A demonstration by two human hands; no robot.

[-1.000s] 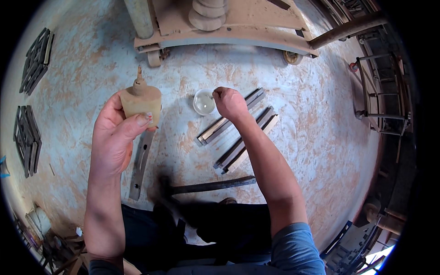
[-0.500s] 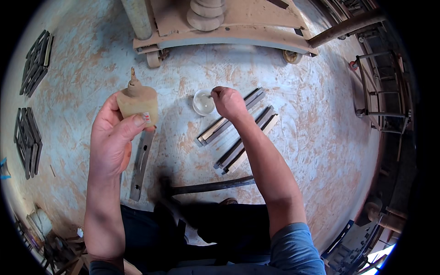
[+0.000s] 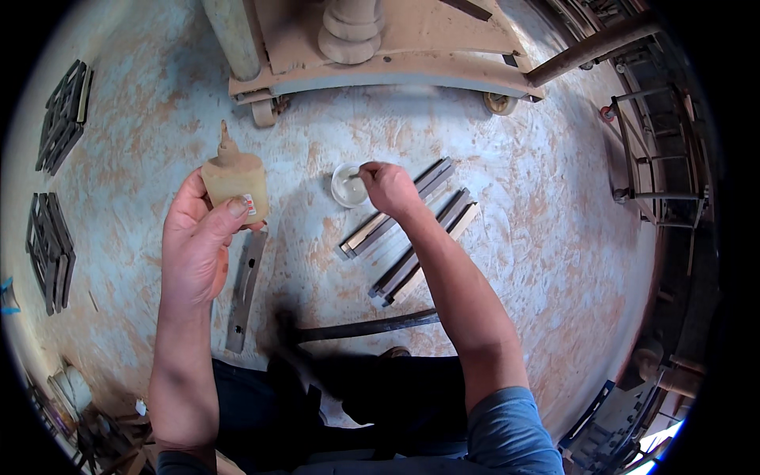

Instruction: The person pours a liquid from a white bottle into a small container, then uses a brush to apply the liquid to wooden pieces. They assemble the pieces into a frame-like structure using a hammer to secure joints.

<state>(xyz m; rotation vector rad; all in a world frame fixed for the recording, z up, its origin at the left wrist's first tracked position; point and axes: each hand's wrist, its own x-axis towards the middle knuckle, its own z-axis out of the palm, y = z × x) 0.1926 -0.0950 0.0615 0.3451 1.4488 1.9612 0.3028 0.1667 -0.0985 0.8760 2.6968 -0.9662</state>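
Left of the whitish cup (image 3: 335,194), the left hand (image 3: 194,247) is holding a squat bottle (image 3: 233,184) nozzle-up, fingers wrapping it. Over the cup's rim, the right hand (image 3: 389,188) is pinching something too small to tell, fingertips closing, apparently stirring; continuing is probably calling for a steady cup. Strips (image 3: 367,235) are lying right of it, cluttering that side; beyond it, a wheeled platform (image 3: 447,65) is standing.

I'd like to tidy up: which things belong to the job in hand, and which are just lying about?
Likely in the job:
squeeze bottle, in the left hand
white round tub, beside the right hand
wooden strips near the tub, perhaps

Probably just lying about:
dark slatted frames at the left
wheeled platform at the top
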